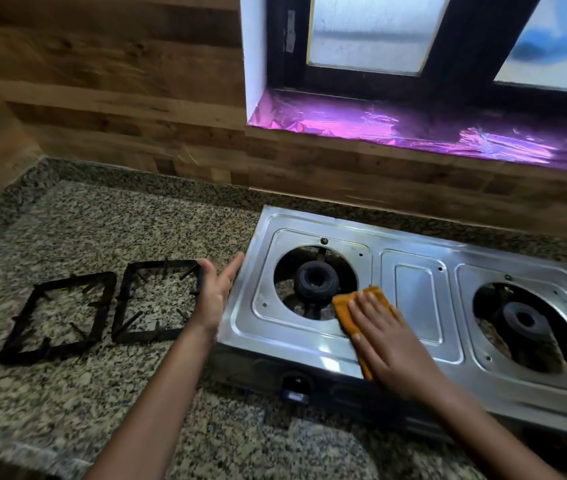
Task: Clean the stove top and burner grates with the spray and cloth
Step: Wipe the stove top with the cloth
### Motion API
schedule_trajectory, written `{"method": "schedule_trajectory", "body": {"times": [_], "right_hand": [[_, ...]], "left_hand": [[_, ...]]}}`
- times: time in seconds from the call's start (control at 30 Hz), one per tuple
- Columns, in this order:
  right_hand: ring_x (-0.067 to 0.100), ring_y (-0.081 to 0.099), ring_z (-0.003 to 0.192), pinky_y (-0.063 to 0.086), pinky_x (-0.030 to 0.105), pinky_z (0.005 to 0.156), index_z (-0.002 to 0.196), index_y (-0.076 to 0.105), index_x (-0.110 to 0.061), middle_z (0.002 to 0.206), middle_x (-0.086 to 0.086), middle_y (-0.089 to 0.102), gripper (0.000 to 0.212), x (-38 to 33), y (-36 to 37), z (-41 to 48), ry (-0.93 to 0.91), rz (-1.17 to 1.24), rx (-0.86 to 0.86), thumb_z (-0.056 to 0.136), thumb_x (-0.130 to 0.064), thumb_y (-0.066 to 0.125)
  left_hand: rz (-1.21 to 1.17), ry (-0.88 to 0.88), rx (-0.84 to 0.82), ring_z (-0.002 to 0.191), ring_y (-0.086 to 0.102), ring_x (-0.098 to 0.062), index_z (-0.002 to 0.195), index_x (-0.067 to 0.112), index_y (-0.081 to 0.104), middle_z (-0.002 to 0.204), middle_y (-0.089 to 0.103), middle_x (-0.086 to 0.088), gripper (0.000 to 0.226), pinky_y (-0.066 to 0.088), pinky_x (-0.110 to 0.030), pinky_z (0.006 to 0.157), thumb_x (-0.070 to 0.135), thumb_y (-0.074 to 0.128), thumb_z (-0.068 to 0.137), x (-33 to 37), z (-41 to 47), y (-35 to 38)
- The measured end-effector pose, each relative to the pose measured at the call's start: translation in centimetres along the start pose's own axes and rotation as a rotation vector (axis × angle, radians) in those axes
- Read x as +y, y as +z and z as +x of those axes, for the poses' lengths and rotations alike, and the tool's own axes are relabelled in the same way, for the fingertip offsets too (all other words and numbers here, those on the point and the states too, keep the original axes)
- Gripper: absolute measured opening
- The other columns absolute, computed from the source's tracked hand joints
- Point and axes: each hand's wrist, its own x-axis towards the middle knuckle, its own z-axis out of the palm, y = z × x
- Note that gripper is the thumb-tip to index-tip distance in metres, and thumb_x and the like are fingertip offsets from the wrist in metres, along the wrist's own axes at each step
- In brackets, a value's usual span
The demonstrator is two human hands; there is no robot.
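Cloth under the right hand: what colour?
Orange cloth, seen in the head view, pressed on the stove.

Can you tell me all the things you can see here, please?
stove top: one, silver, on the counter, right side.
burners: two, black, one in each round opening of the stove top.
burner grates: two, black, side by side on the counter left of the stove top.
cloth: one, orange, on the stove top by its left opening.
knob: one, dark, on the stove's front.
counter: one, speckled grey, under everything.
sheet: one, shiny purple, below the window.
left hand: one, open, at the stove top's left edge.
right hand: one, pressing flat on the cloth.
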Motion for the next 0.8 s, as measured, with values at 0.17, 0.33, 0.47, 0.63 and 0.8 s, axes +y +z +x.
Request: {"method": "schedule_trajectory", "body": {"times": [0.17, 0.33, 0.47, 0.63, 0.8], "right_hand": [[0.022, 0.021, 0.147, 0.011, 0.035, 0.116, 0.152, 0.033, -0.018, 0.159, 0.002, 0.025, 0.06, -6.3, 2.5, 0.0, -0.198, -0.078, 0.099, 0.103, -0.049, 0.017], [0.022, 0.009, 0.151, 0.005, 0.044, 0.121, 0.155, 0.023, -0.015, 0.162, 0.007, 0.017, 0.062, -13.4, 4.3, 6.9, -0.38, -0.023, 0.017, 0.101, -0.045, 0.024], [0.02, 0.002, 0.151, 0.001, 0.043, 0.122, 0.156, 0.019, -0.015, 0.164, 0.005, 0.01, 0.06, -16.0, 3.9, 12.3, -0.295, 0.008, 0.014, 0.103, -0.043, 0.027], [0.019, -0.008, 0.151, -0.003, 0.043, 0.12, 0.157, 0.009, -0.018, 0.165, 0.004, -0.002, 0.061, -13.5, 2.3, 19.4, -0.07, -0.036, 0.01, 0.104, -0.046, 0.02], [0.02, -0.012, 0.15, -0.004, 0.046, 0.121, 0.157, 0.003, -0.018, 0.164, 0.005, -0.009, 0.064, -12.3, 1.5, 20.4, -0.039, -0.054, -0.038, 0.103, -0.048, 0.019]], "left_hand": [[-0.143, 0.0, -0.037, 0.131, 0.044, -0.007, 0.146, 0.018, 0.04, 0.145, 0.048, 0.006, 0.102, 0.038, -0.022, 0.094, 0.076, -0.012, 0.081, 0.2, -0.2, -1.4], [-0.171, 0.003, -0.006, 0.138, 0.039, -0.013, 0.146, 0.01, 0.039, 0.148, 0.044, -0.004, 0.1, 0.027, -0.026, 0.109, 0.072, -0.011, 0.085, 0.5, 0.3, -1.2], [-0.136, -0.006, 0.141, 0.137, 0.039, -0.022, 0.145, 0.008, 0.038, 0.149, 0.042, -0.01, 0.093, 0.028, -0.034, 0.114, 0.066, -0.008, 0.09, 0.5, 0.7, -2.1], [-0.043, -0.038, 0.178, 0.139, 0.037, -0.023, 0.148, 0.015, 0.035, 0.152, 0.038, -0.005, 0.089, 0.026, -0.037, 0.114, 0.068, -0.007, 0.089, -0.2, -0.6, -2.2], [-0.006, -0.019, 0.111, 0.139, 0.036, -0.017, 0.149, 0.013, 0.033, 0.151, 0.039, -0.004, 0.089, 0.028, -0.026, 0.107, 0.066, -0.007, 0.089, -0.6, -2.1, -1.3]]}}
